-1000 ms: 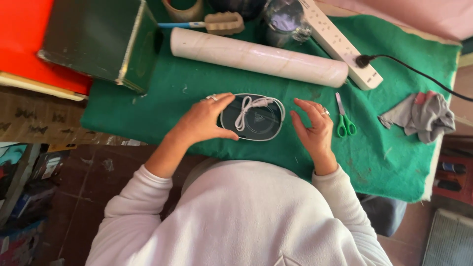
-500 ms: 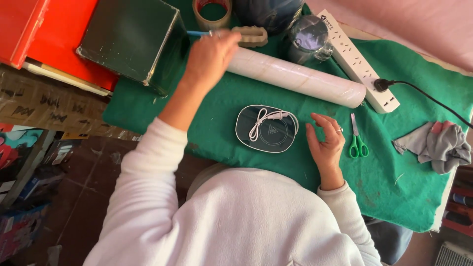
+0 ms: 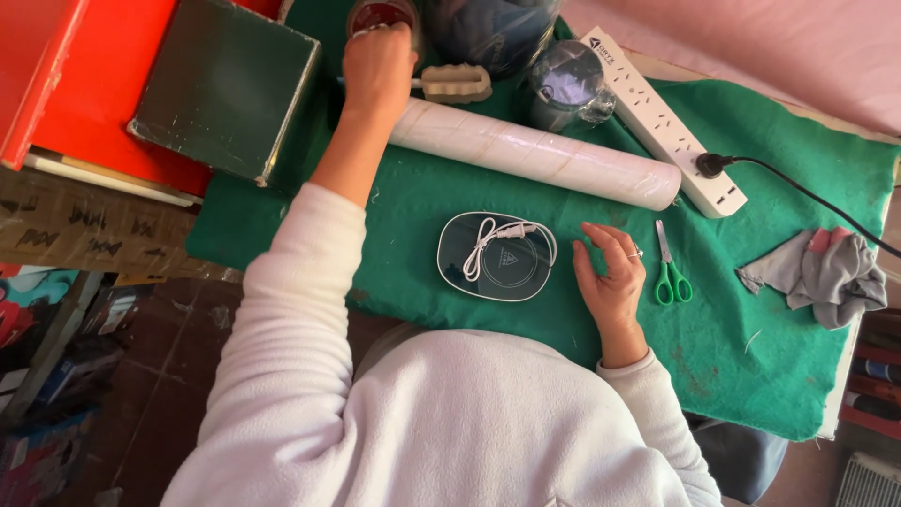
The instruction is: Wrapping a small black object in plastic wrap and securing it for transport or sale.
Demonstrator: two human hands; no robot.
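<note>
Head view: left hand [image 3: 378,64] grip closed on tape roll [image 3: 380,15] (far edge), right hand [image 3: 610,277] open.

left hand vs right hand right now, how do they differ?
The left hand is stretched far across the green cloth, closed at the tape roll; the right hand lies near the body. The left hand's fingers are curled; the right hand's are spread, flat on the cloth beside the oval pad. Both are bare.

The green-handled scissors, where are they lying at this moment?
In the head view the scissors lie on the green cloth, just right of the right hand, below the white power strip.
</note>
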